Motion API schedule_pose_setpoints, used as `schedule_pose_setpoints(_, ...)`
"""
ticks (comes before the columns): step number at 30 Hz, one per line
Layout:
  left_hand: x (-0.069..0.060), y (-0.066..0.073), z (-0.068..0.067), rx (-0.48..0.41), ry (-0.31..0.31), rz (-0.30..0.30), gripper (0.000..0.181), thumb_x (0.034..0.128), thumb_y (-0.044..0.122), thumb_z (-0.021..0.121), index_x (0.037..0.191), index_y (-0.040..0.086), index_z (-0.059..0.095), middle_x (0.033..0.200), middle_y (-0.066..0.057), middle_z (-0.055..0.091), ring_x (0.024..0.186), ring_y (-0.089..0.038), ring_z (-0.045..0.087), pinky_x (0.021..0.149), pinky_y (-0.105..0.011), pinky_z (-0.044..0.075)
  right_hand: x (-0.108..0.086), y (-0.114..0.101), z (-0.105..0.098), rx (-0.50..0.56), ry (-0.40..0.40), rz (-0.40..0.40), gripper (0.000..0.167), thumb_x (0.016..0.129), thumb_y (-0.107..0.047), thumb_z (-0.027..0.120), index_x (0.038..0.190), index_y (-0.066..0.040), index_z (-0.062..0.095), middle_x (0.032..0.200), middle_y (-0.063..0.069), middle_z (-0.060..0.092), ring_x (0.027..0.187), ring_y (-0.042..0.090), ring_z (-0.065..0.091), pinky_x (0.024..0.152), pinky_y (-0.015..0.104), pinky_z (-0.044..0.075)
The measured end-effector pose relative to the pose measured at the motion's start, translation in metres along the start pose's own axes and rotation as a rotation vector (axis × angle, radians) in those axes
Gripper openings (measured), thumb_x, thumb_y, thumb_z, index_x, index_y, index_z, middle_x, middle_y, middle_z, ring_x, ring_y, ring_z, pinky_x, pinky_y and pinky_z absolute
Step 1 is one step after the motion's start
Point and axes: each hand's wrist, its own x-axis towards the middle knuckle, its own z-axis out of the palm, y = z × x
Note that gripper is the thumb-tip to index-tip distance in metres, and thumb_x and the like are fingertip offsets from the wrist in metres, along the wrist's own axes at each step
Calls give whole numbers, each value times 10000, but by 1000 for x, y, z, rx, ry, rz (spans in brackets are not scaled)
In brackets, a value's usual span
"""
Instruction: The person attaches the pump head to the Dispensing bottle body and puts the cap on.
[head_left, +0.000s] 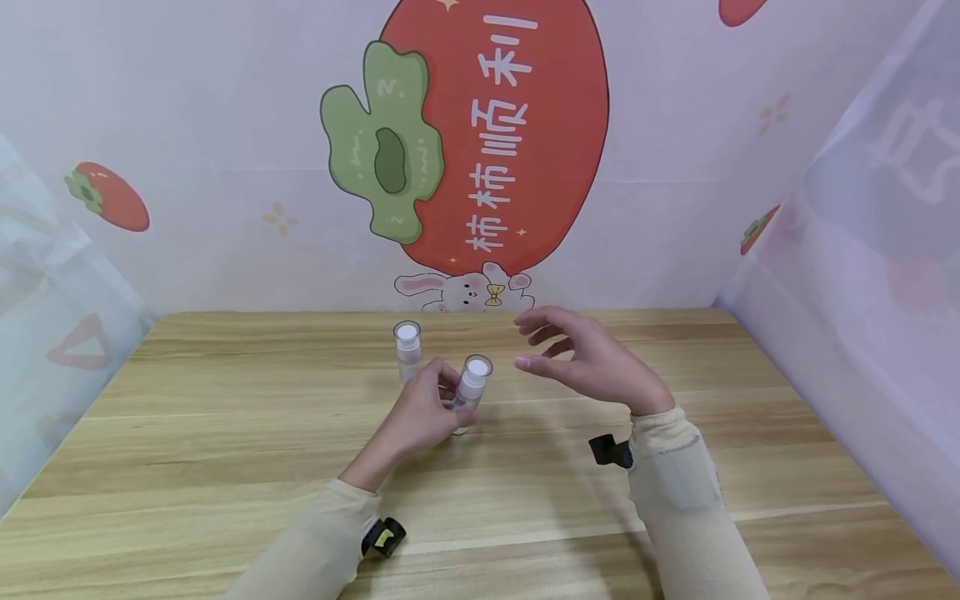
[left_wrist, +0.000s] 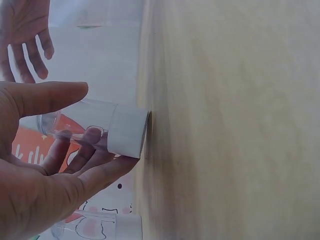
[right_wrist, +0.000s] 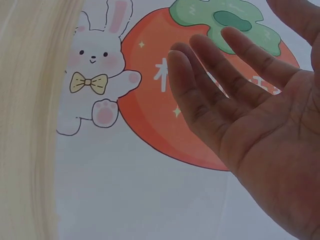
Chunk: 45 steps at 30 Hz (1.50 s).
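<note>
A small clear bottle with a white pump top under a see-through cap stands slightly tilted in my left hand, which holds it between thumb and fingers. In the left wrist view the white base of this bottle is at the tabletop; whether it fully touches is unclear. A second bottle of the same kind stands upright just behind and left of that hand. My right hand hovers to the right of the held bottle, fingers loosely bent and apart, holding nothing. Its bare palm shows in the right wrist view.
The wood-grain table reaches back to a white sheet printed with a large red persimmon and a rabbit. Similar sheets hang on the left and right sides. Each wrist carries a small black camera.
</note>
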Motion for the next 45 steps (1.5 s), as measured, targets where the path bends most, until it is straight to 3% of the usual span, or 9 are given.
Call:
schedule_pose_setpoints(15,2,-3,2,-45,-5,-23,414,754,-11,831,1055,-15,547,1082,-159,623,1036,-320,634,942,-492,515,3,4,2,-76,30,62,384,913,-231,780,1253,-100,658,1161,21,669,1053,219,638,918,430,531)
schedule_pose_setpoints(26,3,-4,4,-92,-4,-52,410,741,-38,807,1044,-14,531,1095,-164,612,1066,-329,618,957,-497,498,3,6,4,-87,13,48,354,918,-239,774,1229,-103,671,1143,4,678,1035,175,634,903,403,536)
schedule_pose_setpoints(34,3,-6,3,-97,-15,-73,416,736,-29,791,1051,-14,519,1107,-172,597,1062,-320,603,964,-495,485,4,6,6,-88,-1,37,358,917,-238,775,1229,-94,671,1144,10,680,1062,249,644,908,419,537)
schedule_pose_setpoints(45,3,-6,2,-102,-21,-77,402,749,-44,771,1053,-20,509,1108,-183,596,1045,-310,604,943,-486,496,4,5,6,-119,-8,43,370,918,-257,775,1233,-93,670,1150,6,679,1054,223,646,910,400,538)
